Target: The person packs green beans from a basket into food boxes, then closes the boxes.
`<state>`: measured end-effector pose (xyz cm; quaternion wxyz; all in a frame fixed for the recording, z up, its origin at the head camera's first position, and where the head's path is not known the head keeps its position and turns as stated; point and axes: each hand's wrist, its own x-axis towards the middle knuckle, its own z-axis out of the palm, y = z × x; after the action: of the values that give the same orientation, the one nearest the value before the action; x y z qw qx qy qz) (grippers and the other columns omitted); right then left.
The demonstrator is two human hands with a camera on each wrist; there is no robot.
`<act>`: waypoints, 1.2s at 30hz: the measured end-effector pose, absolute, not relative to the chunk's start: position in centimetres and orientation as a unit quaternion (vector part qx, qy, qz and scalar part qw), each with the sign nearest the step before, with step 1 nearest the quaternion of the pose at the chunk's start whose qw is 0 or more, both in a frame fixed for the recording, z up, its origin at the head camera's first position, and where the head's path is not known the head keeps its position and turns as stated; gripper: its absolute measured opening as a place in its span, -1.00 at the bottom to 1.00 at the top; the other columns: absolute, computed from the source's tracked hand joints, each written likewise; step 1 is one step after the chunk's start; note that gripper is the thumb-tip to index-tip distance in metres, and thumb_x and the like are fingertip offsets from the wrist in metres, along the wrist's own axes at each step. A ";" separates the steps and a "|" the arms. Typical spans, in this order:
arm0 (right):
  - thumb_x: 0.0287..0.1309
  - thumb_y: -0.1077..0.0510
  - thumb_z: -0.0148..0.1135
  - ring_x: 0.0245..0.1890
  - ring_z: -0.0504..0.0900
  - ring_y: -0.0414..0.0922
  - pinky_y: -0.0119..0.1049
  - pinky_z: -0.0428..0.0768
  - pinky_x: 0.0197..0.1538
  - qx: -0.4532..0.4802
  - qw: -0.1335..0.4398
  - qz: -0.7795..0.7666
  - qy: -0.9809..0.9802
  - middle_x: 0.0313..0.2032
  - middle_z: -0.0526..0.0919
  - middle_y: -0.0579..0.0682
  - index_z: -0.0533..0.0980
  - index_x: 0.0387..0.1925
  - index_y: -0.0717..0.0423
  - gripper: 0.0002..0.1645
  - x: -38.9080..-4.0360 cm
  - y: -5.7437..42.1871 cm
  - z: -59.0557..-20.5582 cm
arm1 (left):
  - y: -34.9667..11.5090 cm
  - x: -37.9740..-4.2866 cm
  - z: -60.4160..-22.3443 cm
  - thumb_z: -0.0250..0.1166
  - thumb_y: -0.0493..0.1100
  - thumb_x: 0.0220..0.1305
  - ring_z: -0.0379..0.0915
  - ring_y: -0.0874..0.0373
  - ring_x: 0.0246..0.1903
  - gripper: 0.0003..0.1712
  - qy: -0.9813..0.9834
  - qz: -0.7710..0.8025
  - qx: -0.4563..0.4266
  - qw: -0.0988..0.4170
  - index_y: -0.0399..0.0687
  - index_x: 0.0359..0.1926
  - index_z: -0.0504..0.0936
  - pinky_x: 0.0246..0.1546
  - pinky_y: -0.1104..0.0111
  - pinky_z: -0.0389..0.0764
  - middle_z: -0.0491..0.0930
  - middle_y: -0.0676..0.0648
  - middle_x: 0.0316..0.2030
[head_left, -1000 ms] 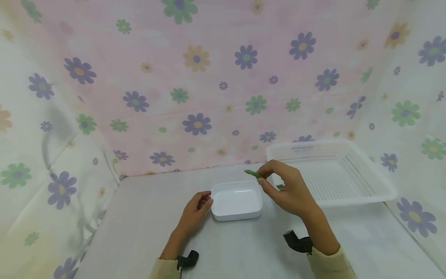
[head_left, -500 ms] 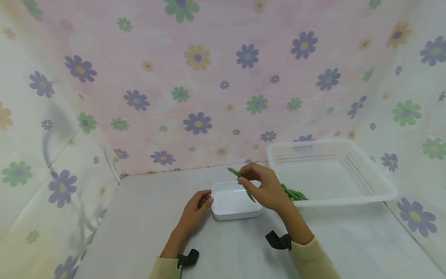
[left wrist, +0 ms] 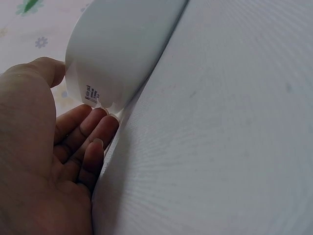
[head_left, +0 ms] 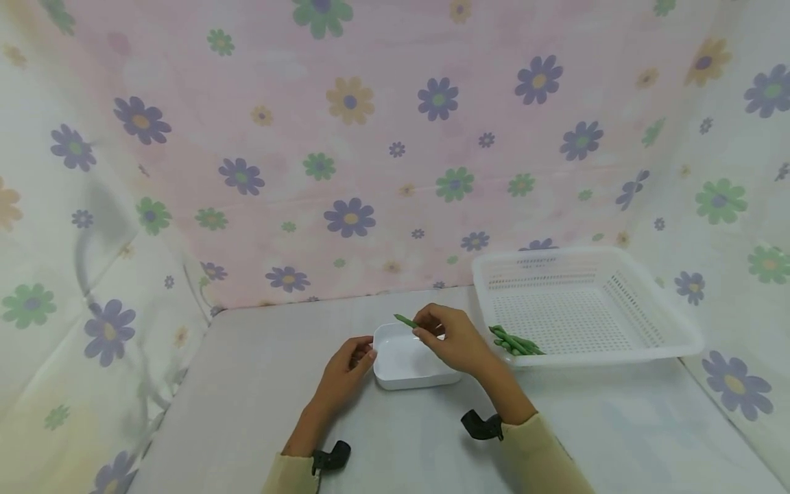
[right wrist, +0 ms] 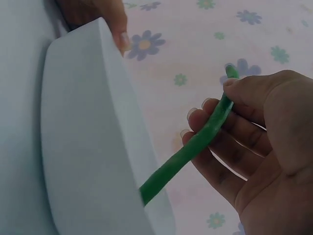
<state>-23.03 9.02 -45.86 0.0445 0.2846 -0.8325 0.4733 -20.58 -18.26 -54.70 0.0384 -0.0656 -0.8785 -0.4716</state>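
Note:
A small white rectangular dish (head_left: 410, 360) stands on the white-covered table. At its left end my left hand (head_left: 344, 369) holds it, thumb at the rim; the left wrist view shows the other fingertips against the outer wall of the dish (left wrist: 117, 49). Over the dish, my right hand (head_left: 455, 339) pinches a green bean (head_left: 404, 320) between thumb and fingers. In the right wrist view the bean (right wrist: 195, 144) slants down, its lower end hidden behind the near wall of the dish.
A large white perforated basket (head_left: 617, 357) is at the right, with several green beans (head_left: 517, 342) lying in its near left corner. Flowered cloth (head_left: 370, 151) hangs behind the table and along both sides.
My right hand has carried the bean leftward from beside the basket, then lowered it over the dish. The beans in the basket have come into view. My left hand stays at the dish.

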 end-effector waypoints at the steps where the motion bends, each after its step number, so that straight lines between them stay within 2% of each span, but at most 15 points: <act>1: 0.45 0.17 0.37 -0.21 0.71 -0.24 -0.25 0.72 -0.06 0.287 0.041 0.470 -0.834 -0.21 0.75 -0.18 0.66 -0.03 0.03 -0.87 -23.1 8.9 -46.0 | -18.3 -20.5 -54.7 0.29 0.06 0.57 0.52 0.21 -0.01 -0.51 -0.879 -0.472 -0.064 0.038 0.05 0.39 0.55 0.07 0.31 0.58 0.62 0.07 0.05; 7: 0.43 0.21 0.37 -0.23 0.70 -0.25 -0.27 0.71 -0.08 0.290 0.031 0.458 -0.840 -0.22 0.74 -0.17 0.65 -0.03 0.04 -0.86 -23.2 8.5 -46.9 | -18.4 -20.4 -54.7 0.28 0.08 0.57 0.51 0.22 0.00 -0.50 -0.880 -0.470 -0.059 0.032 0.06 0.40 0.54 0.08 0.31 0.58 0.62 0.08 0.05; 11: 0.38 0.25 0.40 -0.25 0.67 -0.24 -0.25 0.71 -0.10 0.294 0.028 0.446 -0.845 -0.22 0.73 -0.14 0.64 -0.01 0.08 -0.81 -23.4 8.2 -47.6 | -18.3 -20.4 -54.8 0.28 0.07 0.57 0.51 0.23 0.00 -0.50 -0.882 -0.466 -0.054 0.032 0.07 0.40 0.54 0.09 0.30 0.58 0.62 0.08 0.06; 17: 0.35 0.23 0.44 -0.32 0.57 -0.26 -0.33 0.63 -0.21 0.282 -0.004 0.393 -0.875 -0.27 0.67 -0.19 0.62 0.05 0.06 -0.72 -23.7 7.9 -48.4 | -18.2 -20.4 -54.5 0.28 0.05 0.57 0.52 0.21 0.00 -0.51 -0.882 -0.467 -0.050 0.032 0.06 0.40 0.54 0.10 0.28 0.58 0.62 0.06 0.05; 21: 0.32 0.25 0.45 -0.31 0.58 -0.24 -0.31 0.62 -0.22 0.282 -0.007 0.369 -0.886 -0.26 0.68 -0.16 0.63 0.05 0.11 -0.70 -23.7 7.7 -48.5 | -18.1 -20.6 -54.5 0.28 0.06 0.57 0.52 0.22 0.00 -0.51 -0.882 -0.468 -0.053 0.033 0.06 0.40 0.54 0.10 0.29 0.58 0.62 0.07 0.05; 28: 0.22 0.34 0.49 -0.33 0.61 -0.17 -0.24 0.62 -0.22 0.259 0.010 0.326 -0.909 -0.35 0.67 -0.12 0.67 -0.17 0.12 -0.82 -23.6 7.5 -48.7 | -18.0 -20.5 -54.6 0.29 0.04 0.57 0.52 0.22 0.00 -0.52 -0.878 -0.474 -0.055 0.032 0.05 0.39 0.55 0.09 0.29 0.58 0.62 0.07 0.05; 36: 0.10 0.42 0.51 -0.39 0.59 -0.21 -0.29 0.63 -0.27 0.266 0.037 0.306 -0.913 -0.41 0.69 -0.08 0.68 -0.30 0.13 -0.81 -23.6 7.2 -49.2 | -18.2 -20.5 -54.6 0.29 0.04 0.57 0.54 0.21 -0.03 -0.52 -0.873 -0.480 -0.073 0.042 0.01 0.37 0.57 0.03 0.33 0.59 0.63 0.06 0.02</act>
<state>-23.61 7.21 -49.24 0.0368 0.2662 -0.9134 0.3056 -20.51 -18.19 -54.57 0.0421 -0.0731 -0.8734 -0.4797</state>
